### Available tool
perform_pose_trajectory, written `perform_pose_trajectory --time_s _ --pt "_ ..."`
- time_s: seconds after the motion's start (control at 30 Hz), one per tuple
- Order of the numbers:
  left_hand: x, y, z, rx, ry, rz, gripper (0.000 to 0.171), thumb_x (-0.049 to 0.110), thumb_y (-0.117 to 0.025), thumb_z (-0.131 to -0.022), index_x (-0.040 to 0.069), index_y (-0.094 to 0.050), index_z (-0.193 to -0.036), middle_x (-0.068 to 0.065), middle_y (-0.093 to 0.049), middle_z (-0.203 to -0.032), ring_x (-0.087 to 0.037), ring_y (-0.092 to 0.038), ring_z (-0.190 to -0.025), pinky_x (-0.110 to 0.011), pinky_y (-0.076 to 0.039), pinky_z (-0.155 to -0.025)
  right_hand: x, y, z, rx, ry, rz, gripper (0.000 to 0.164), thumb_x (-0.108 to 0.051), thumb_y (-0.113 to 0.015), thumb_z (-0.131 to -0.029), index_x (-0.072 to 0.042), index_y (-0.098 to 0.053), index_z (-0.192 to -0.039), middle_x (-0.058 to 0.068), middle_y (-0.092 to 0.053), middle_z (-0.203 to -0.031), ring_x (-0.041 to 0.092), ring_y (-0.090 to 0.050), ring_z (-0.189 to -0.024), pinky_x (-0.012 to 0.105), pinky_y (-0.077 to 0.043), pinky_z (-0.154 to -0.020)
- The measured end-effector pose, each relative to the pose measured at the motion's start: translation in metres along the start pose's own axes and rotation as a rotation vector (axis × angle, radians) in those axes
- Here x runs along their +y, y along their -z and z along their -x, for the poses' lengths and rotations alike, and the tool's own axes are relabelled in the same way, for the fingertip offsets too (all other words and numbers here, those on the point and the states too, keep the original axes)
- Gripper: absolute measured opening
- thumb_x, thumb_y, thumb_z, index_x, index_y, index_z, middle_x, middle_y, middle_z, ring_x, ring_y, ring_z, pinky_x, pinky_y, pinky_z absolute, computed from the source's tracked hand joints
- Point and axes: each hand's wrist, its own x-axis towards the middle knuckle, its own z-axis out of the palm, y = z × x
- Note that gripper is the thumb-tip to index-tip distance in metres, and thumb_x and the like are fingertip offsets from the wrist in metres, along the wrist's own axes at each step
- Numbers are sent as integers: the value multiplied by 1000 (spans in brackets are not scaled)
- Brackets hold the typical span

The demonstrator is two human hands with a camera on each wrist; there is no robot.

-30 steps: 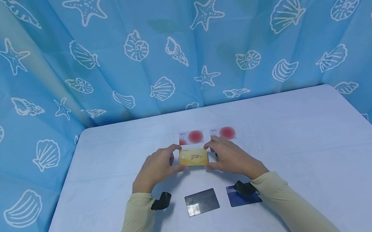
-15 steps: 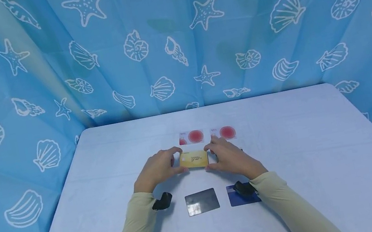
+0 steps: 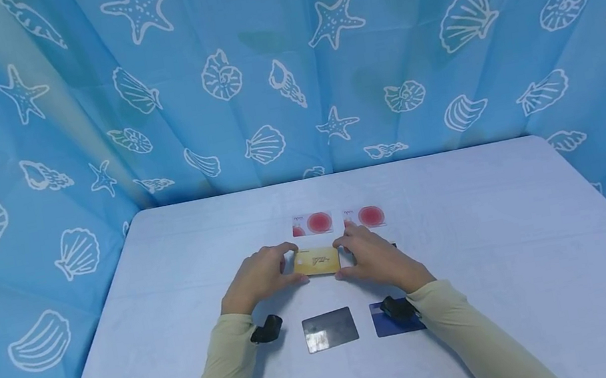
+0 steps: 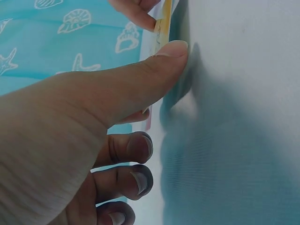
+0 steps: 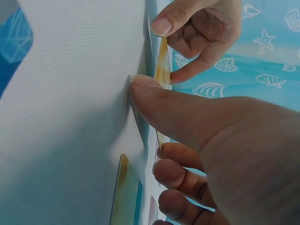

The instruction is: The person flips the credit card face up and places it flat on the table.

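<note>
One yellow card [image 3: 317,261] is spanning the gap between the left hand [image 3: 258,279] and the right hand [image 3: 378,260]. The left hand is pinching the card's left end, thumb bearing on the near corner and index finger on the far corner. The right hand is pinching the right end in the same manner. The card is sitting at or just above the white table [image 3: 500,235]; the views are not showing clearly whether its underside is touching.

Straight beyond the yellow card, a first red-circle card [image 3: 312,224] is lying flat. Just beyond the right index finger, a second red-circle card [image 3: 371,216] is lying partly covered. Below the right hand, a mostly hidden card [image 5: 125,197] is showing in the right wrist view.

Nearer the body than the hands, a black card [image 3: 330,330] is lying between the wrists. A blue card [image 3: 394,328] is lying under the right wrist, where a black wrist camera [image 3: 398,308] is obscuring part of it. Well beyond both hands, a shell-patterned curtain [image 3: 275,31] is hanging.
</note>
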Motion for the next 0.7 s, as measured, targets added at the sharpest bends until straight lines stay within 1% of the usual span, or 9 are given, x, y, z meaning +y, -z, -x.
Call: perform_pose_trajectory --time_s 0.23,0.4,0.6,0.7 --pt "2 -1 0 -5 16 -13 67 43 -85 -84 15 -62 -141 1 -63 -86 -16 -56 -79 -29 -46 -68 2 -1 -1 9 13 12 60 -33 -85 -85 -6 -66 -135 18 -58 -147 39 -36 -154 54 -39 -120" --pt "1 -3 -1 -3 23 -15 67 43 -84 -85 15 -61 -142 1 -63 -86 -16 -56 -80 -30 -47 -70 1 0 -1 9 12 7 61 -33 -85 -86 -6 -65 -137 20 -54 -151 40 -38 -153 55 -38 -120" --pt "-1 -5 -2 -6 16 -11 67 43 -83 -86 15 -61 -143 1 -61 -83 -16 -55 -78 -29 -45 -68 0 -1 -1 5 -9 5 62 -35 -84 -87 -7 -64 -138 17 -57 -148 37 -48 -144 54 -43 -116" --pt "-1 -6 -2 -9 16 -13 66 43 -83 -86 15 -61 -142 1 -61 -83 -16 -55 -78 -29 -45 -68 0 -2 -1 2 -19 2 62 -35 -84 -86 -7 -64 -138 16 -58 -147 36 -49 -143 53 -44 -116"
